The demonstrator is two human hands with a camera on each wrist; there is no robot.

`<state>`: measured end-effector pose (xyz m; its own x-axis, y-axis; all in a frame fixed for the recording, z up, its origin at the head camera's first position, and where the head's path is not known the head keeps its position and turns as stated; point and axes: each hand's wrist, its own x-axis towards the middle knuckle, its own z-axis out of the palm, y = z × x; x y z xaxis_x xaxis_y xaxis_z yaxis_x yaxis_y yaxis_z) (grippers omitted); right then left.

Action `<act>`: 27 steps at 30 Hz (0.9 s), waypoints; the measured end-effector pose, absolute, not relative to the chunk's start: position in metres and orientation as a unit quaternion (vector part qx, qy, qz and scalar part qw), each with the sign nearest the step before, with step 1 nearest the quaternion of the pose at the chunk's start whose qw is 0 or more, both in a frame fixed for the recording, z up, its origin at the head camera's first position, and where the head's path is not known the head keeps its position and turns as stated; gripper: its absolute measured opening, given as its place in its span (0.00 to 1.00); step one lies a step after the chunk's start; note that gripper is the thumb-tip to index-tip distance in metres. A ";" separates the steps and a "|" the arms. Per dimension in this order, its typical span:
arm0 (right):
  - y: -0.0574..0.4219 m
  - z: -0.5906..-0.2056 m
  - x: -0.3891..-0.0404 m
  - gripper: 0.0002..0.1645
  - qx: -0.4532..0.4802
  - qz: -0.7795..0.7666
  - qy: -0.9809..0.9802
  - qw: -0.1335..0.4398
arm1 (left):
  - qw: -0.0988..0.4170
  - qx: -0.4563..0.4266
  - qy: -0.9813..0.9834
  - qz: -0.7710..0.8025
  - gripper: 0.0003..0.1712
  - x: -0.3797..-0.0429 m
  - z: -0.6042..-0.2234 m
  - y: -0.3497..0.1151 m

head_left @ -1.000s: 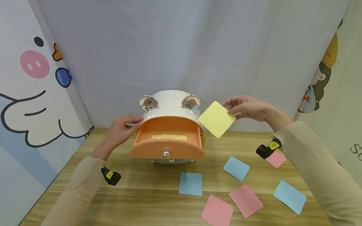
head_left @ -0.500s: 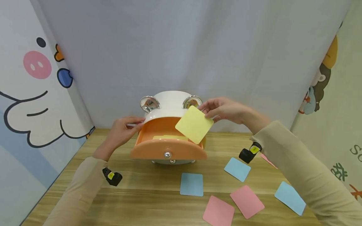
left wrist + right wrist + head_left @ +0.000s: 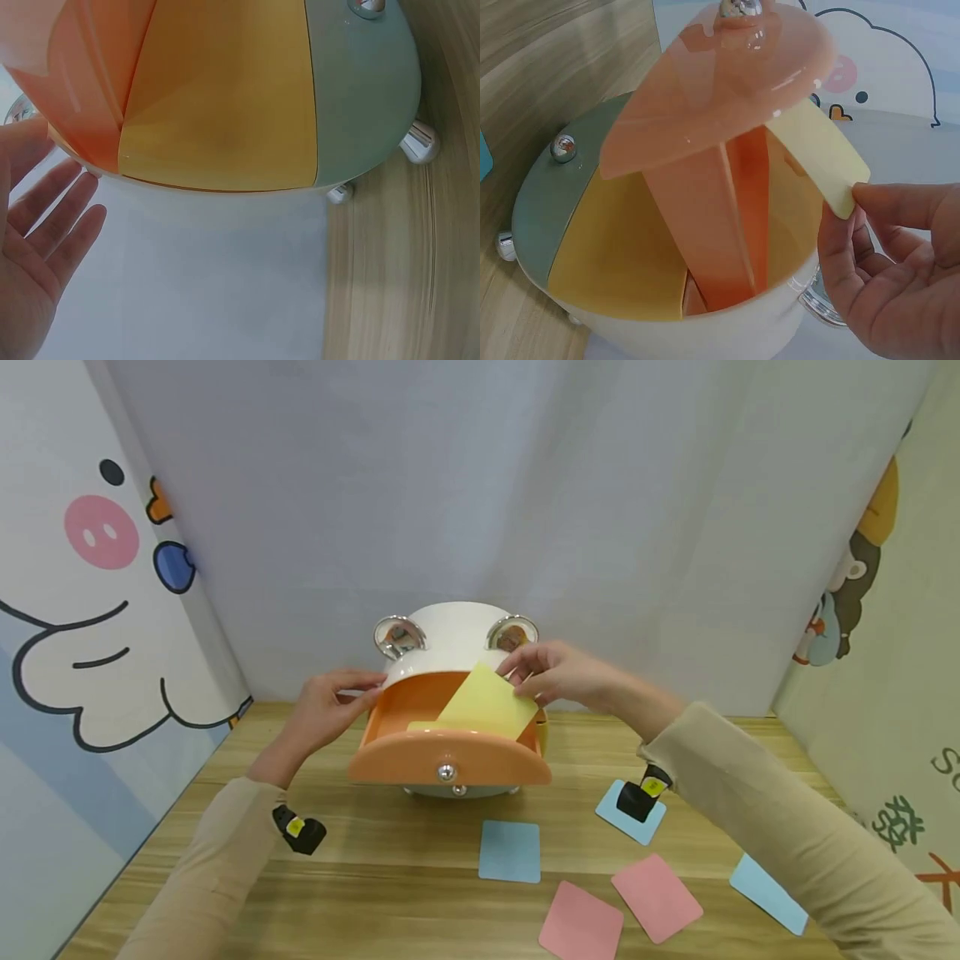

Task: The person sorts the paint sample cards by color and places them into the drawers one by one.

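Pinching the yellow card [image 3: 486,703] by one corner, your right hand [image 3: 561,675] holds it tilted, its lower part inside the pulled-out orange drawer [image 3: 401,762]. Your left hand [image 3: 326,708] rests against the side of the white-topped cabinet [image 3: 459,625], fingers extended rather than gripping. At this slant, a corner could snag on the drawer or bend if you push hard; letting go early might leave it propped over the other yellow card [image 3: 423,726] inside. Slack left-hand support could let the cabinet shift.
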<state>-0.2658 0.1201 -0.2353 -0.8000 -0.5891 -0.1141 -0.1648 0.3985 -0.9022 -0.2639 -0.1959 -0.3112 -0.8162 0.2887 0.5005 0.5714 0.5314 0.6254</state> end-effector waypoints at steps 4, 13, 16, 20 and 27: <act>0.115 -0.241 -0.263 0.17 -0.242 -0.490 0.810 0.215 | 0.168 -0.245 -0.858 -0.420 0.13 -0.252 -0.301 -0.191; 0.107 -0.250 -0.259 0.15 -0.249 -0.474 0.821 0.198 | 0.151 -0.227 -0.865 -0.421 0.14 -0.245 -0.294 -0.187; 0.106 -0.252 -0.259 0.15 -0.255 -0.468 0.825 0.185 | 0.149 -0.225 -0.866 -0.422 0.14 -0.245 -0.295 -0.187; 0.105 -0.252 -0.260 0.15 -0.280 -0.448 0.835 0.157 | 0.149 -0.223 -0.867 -0.421 0.14 -0.246 -0.296 -0.187; 0.112 -0.244 -0.262 0.17 -0.301 -0.423 0.849 0.096 | 0.154 -0.225 -0.862 -0.427 0.14 -0.260 -0.309 -0.194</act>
